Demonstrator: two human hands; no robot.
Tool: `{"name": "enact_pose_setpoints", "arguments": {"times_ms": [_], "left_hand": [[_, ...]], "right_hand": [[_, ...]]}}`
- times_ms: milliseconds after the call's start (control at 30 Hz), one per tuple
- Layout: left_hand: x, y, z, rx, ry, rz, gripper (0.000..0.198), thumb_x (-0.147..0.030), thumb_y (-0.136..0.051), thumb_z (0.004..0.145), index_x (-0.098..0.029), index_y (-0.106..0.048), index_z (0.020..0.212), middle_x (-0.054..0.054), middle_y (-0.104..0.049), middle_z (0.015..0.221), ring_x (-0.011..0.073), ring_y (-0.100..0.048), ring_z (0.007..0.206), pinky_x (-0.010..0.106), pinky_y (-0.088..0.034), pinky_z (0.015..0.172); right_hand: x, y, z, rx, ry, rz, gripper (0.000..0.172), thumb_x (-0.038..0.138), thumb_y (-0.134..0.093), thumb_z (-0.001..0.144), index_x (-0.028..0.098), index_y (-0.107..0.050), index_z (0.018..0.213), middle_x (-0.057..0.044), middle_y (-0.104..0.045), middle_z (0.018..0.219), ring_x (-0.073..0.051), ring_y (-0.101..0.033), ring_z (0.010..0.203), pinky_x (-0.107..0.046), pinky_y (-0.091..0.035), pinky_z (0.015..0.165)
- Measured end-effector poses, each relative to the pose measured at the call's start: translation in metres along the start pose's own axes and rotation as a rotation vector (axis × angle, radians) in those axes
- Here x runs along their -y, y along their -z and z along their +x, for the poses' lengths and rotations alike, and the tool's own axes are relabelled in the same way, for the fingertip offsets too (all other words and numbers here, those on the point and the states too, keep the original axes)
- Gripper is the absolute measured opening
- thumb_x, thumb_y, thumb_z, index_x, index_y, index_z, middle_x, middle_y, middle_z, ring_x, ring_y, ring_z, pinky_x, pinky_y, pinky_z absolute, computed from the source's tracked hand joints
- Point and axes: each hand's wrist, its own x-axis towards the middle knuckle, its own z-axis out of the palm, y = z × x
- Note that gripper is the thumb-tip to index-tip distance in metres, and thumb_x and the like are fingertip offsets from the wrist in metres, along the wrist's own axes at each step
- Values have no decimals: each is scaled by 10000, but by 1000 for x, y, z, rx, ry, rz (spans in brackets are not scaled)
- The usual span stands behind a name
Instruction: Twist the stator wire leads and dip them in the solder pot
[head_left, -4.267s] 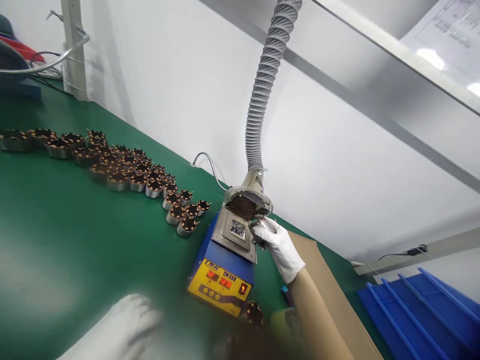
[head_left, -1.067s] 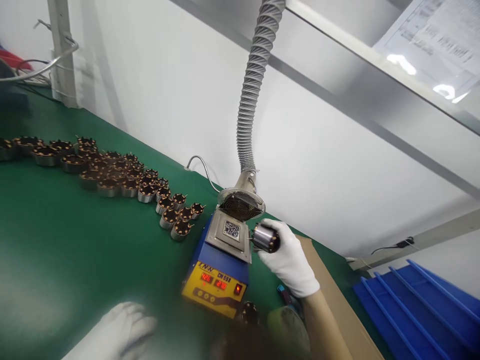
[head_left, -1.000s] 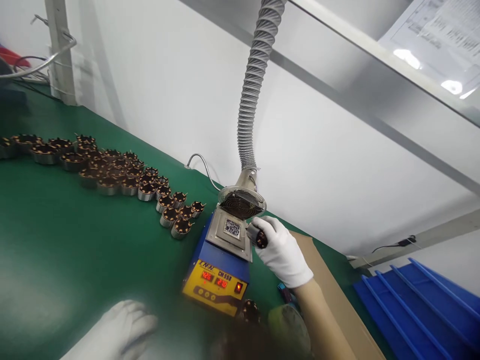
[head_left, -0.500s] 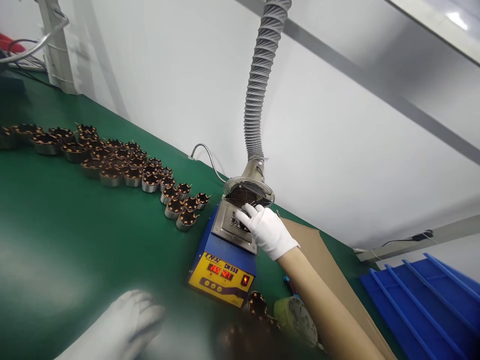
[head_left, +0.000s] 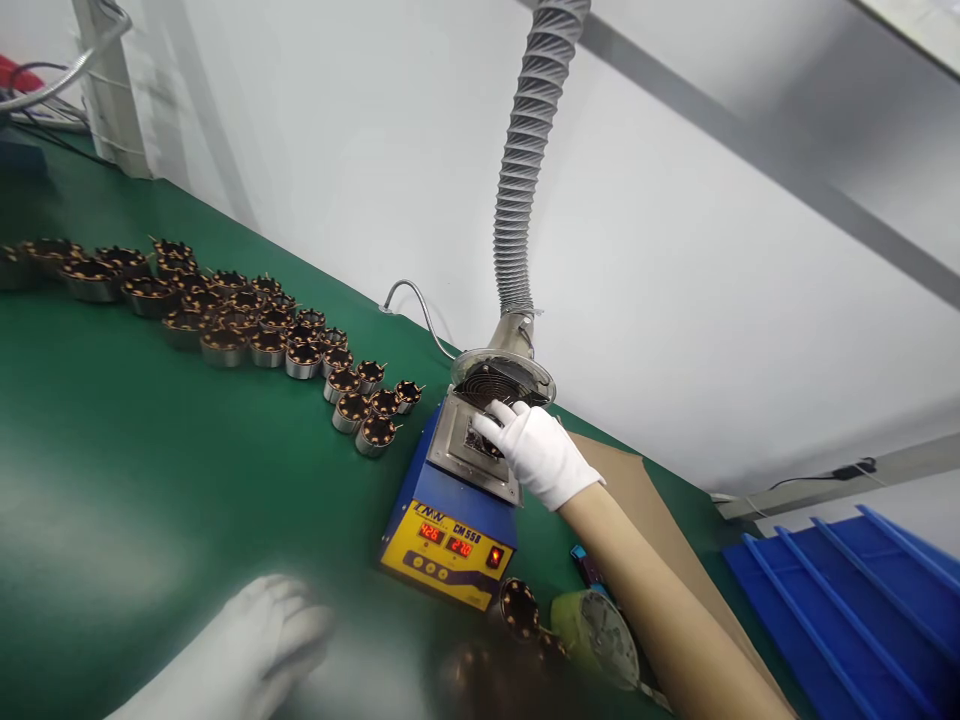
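Observation:
My right hand (head_left: 536,452), in a white glove, pinches a dark motor stator (head_left: 493,447) over the solder pot (head_left: 469,485). Its fingers cover most of the stator, and whether it touches the solder is hidden. The pot has a blue body, a metal top plate and a yellow front panel with lit red digits. At the lower left, my gloved left hand (head_left: 266,635) rests above the green table with its fingers curled together; it looks blurred, and nothing shows in it.
A fume hood with a fan (head_left: 499,385) hangs behind the pot on a grey hose (head_left: 521,170). Several stators (head_left: 300,355) stand in rows at left. Nearer are another stator (head_left: 519,608), a green round container (head_left: 596,635), cardboard (head_left: 626,480) and blue trays (head_left: 847,590).
My right hand stays at the solder pot with the stator, nearly still. The panel's digits read differently. The whole view has shifted slightly; my left hand has hardly moved.

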Motion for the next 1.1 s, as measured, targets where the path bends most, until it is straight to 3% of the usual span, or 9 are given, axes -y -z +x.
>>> {"name": "enact_pose_setpoints", "arguments": {"times_ms": [1100], "left_hand": [[0, 1, 1, -3, 5, -6, 178, -333, -444, 937, -364, -574, 1054, -21, -603, 1048, 187, -544, 1008, 328, -409, 906]], "right_hand": [[-2, -8, 0, -41, -7, -2, 384, 9, -477, 800, 216, -499, 1123, -91, -588, 1027, -195, -539, 737, -291, -284, 511]]}}
